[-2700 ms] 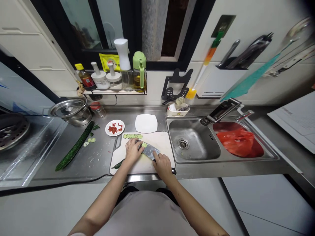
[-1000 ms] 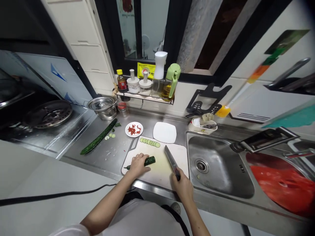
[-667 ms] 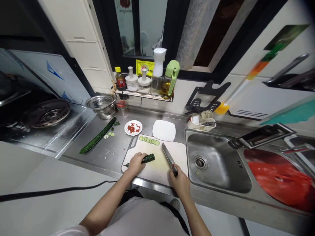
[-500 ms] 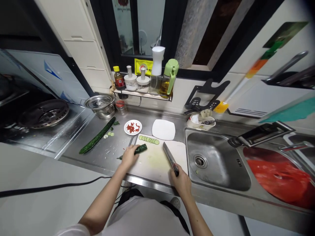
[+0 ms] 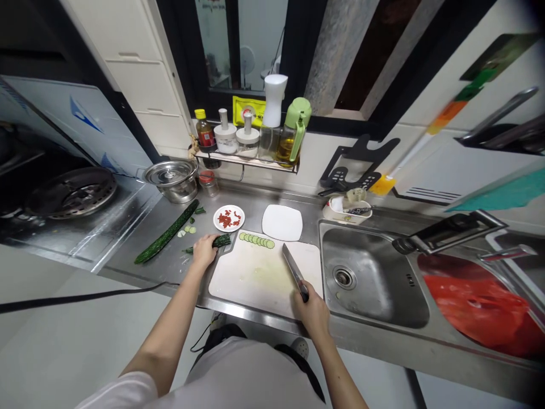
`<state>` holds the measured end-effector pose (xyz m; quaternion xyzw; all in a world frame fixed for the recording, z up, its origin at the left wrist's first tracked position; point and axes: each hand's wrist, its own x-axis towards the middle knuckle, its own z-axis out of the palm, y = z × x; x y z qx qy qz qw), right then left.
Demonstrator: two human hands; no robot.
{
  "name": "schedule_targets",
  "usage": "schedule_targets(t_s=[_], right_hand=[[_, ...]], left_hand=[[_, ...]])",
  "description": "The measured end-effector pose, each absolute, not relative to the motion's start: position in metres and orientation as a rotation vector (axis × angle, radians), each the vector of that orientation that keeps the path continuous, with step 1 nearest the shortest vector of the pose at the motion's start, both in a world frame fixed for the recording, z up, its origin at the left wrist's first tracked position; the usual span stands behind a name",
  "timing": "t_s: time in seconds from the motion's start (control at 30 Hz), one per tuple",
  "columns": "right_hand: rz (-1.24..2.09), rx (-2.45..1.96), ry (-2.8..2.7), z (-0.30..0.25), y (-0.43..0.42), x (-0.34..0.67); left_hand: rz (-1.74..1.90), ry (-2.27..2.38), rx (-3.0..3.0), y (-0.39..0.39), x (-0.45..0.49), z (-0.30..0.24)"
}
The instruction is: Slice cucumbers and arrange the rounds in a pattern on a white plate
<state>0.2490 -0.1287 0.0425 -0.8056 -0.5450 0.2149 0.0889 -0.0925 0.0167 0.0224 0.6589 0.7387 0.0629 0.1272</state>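
Note:
My left hand (image 5: 205, 250) is closed around a short piece of cucumber (image 5: 222, 241), just off the left edge of the white cutting board (image 5: 242, 278). My right hand (image 5: 313, 309) grips the dark handle of a kitchen knife (image 5: 293, 268); its blade points away from me over the board's right part. A row of overlapping cucumber slices (image 5: 256, 240) lies along the board's far edge. On the steel counter to the left rests a long cucumber (image 5: 166, 234), with a few small cucumber bits (image 5: 187, 230) beside it.
Behind the board stand a small plate of chopped red pieces (image 5: 229, 218) and a white square plate (image 5: 282, 222). The sink (image 5: 374, 284) adjoins the board's right side. A lidded steel pot (image 5: 172, 180) sits at the back left, below a condiment shelf (image 5: 247, 162).
My left hand has carried the cucumber piece left and away from me, off the board. My right hand and the knife have hardly moved.

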Motion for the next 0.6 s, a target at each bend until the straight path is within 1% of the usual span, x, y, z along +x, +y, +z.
schedule_targets(t_s=[0.6], right_hand=[[0.682,-2.412,-1.634,0.0486,-0.1250,0.2487]], left_hand=[[0.150,2.123,1.960,0.0227,-0.0976,0.0137]])
